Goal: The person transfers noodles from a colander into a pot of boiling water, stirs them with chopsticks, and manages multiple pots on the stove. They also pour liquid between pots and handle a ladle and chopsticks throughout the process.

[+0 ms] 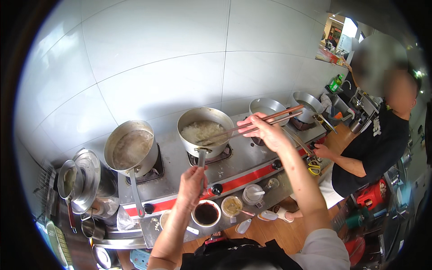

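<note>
My left hand (193, 183) grips the handle of a metal saucepan (188, 116) that stands on a burner of the gas stove (172, 179). Long cooking chopsticks (236, 130) are held in my right hand (263, 131), above and right of that pan, their tips down among pale noodles (202, 132) in the liquid. Left of it, a second saucepan (130, 170) holds cloudy, foamy liquid. Below my left hand, a white bowl of dark sauce (206, 213) sits on the front ledge, beside a tub of yellowish paste (232, 206) and a container with a white spoon (253, 194).
Two more pans (266, 104) (305, 104) stand at the stove's right end. A person in a black T-shirt (374, 148) is close on the right, one hand near a stove knob. Stacked metal pots and lids (86, 182) are at the left. A tiled wall (158, 50) rises behind the stove.
</note>
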